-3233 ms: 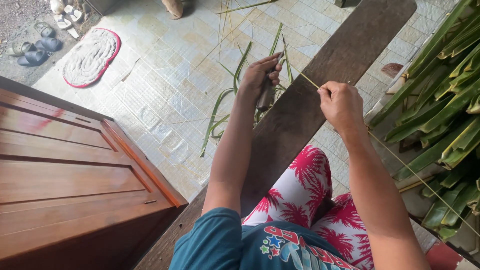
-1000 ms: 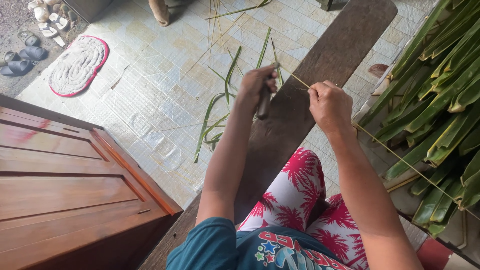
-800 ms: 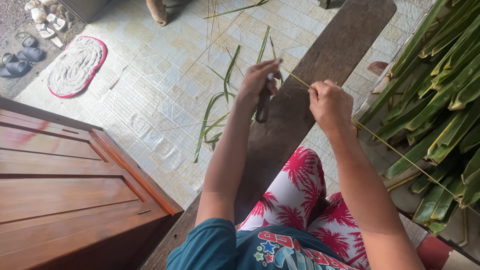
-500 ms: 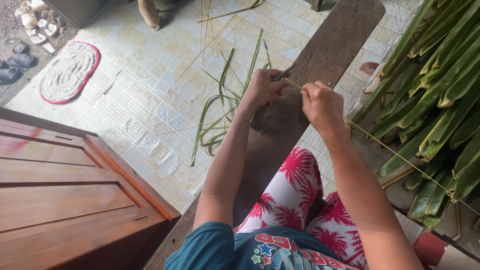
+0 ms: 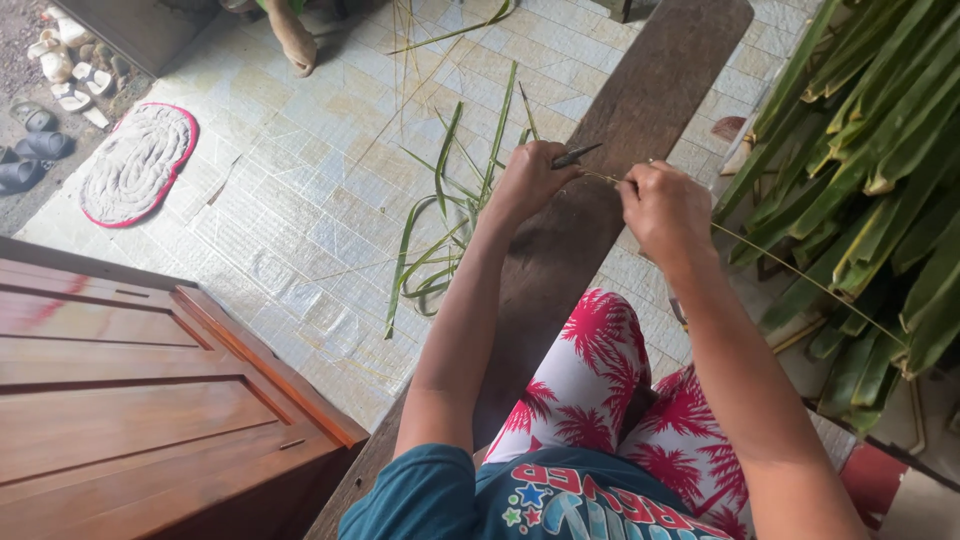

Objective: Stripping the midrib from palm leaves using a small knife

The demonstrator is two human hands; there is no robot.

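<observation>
My left hand (image 5: pixel 527 178) grips a small dark knife (image 5: pixel 576 155), its blade pointing right. My right hand (image 5: pixel 664 208) pinches a thin pale leaf rib (image 5: pixel 800 278) that runs from the knife blade past my fist and down to the right. Both hands hover close together over a long dark wooden plank (image 5: pixel 640 120) that I sit on. My knees in red-and-white patterned trousers (image 5: pixel 600 380) rest on the plank below the hands.
A pile of long green palm leaves (image 5: pixel 870 170) lies at the right. Stripped green leaf strips (image 5: pixel 440 230) are scattered on the tiled floor left of the plank. A wooden cabinet (image 5: pixel 130 400) stands at lower left. A round mat (image 5: pixel 135 165), sandals and another person's foot (image 5: pixel 293 40) are farther off.
My hands have drawn closer together and the knife has slid along the rib. The view has shifted slightly, so the hands sit lower in the picture.
</observation>
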